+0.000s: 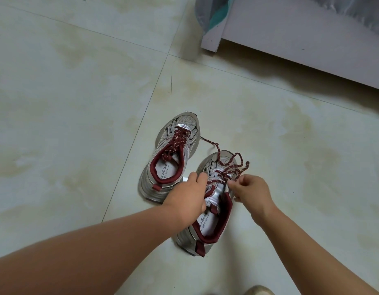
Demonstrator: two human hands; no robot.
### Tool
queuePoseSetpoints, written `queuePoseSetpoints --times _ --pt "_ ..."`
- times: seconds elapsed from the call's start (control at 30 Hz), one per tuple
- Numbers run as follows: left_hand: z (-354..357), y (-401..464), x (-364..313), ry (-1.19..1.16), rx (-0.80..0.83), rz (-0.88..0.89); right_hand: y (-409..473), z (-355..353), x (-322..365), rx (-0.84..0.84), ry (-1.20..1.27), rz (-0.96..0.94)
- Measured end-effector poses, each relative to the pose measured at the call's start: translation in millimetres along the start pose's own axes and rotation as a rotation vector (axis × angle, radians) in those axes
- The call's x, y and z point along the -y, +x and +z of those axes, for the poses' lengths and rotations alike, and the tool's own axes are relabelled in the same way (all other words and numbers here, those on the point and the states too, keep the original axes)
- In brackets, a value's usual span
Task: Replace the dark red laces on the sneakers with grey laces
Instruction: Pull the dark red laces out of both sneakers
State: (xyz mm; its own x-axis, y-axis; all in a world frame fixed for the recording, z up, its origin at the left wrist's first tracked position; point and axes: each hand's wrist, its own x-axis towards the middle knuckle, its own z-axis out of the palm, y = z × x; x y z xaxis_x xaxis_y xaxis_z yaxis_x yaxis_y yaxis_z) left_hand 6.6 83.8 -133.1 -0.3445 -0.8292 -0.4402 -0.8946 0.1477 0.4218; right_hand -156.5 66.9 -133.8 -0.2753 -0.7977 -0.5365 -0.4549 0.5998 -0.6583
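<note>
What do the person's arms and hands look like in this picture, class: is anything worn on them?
Both arms are bare from the picture's lower edge to the fingers. The left hand and the right hand wear no gloves, and no rings, watch, bracelet or bandage show. No sleeve is in view on either forearm. The fingernails that can be seen on the right hand look short and unpainted.

- Two sneakers: the left sneaker [170, 157] and the right sneaker [212, 201].
- Two dark red laces: the laced one [177, 141] and the loosened one [229, 167].
- Two hands: left hand [187, 198], right hand [253, 191].
</note>
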Motion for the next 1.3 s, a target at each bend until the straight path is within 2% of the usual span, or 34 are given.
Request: queuePoseSetpoints --times 0.07,0.17,0.27,0.33,0.4,0.47,0.57,0.67,0.8,0.87,0.93,1.03,1.17,1.3 --pt "0 0 0 0.002 0.001 0.004 -1 1 0 -0.114 0.057 -0.06" --pt "0 0 1 0.001 0.003 0.003 0 -10 15 -0.277 0.44 -0.063" --pt "1 0 0 -0.002 0.006 0.001 1 -19 21 -0.296 0.509 -0.045" --pt "1 0 0 0.006 0.003 0.005 0 -15 17 -0.217 0.361 -0.01" --pt "0 0 -1 0.007 0.0 0.005 -1 -7 9 -0.049 0.091 0.014" --pt "0 0 -1 0.006 0.002 0.002 -1 -2 3 0.052 -0.065 0.022" --pt "-1 -1 -1 0.008 0.006 0.003 4 -4 4 -0.023 -0.149 -0.03" --pt "-1 -1 -1 0.016 0.001 0.005 11 -15 7 -0.216 -0.153 -0.029" --pt "-1 -1 -1 0.012 0.002 0.007 10 -27 10 -0.213 -0.347 0.029" --pt "-1 -2 -2 0.014 -0.002 0.007 2 -23 14 -0.263 -0.419 -0.061" --pt "-1 -2 -2 0.013 -0.001 0.005 -4 -13 21 -0.279 -0.436 -0.277" --pt "-2 -2 -3 0.02 0.003 0.001 -2 4 30 -0.157 -0.603 -0.508" --pt "-3 -2 -3 0.028 0.004 0.002 7 17 40 -0.089 -1.044 -0.62" --pt "-3 -2 -3 0.021 0.003 0.0 9 17 48 -0.001 -1.189 -0.671"
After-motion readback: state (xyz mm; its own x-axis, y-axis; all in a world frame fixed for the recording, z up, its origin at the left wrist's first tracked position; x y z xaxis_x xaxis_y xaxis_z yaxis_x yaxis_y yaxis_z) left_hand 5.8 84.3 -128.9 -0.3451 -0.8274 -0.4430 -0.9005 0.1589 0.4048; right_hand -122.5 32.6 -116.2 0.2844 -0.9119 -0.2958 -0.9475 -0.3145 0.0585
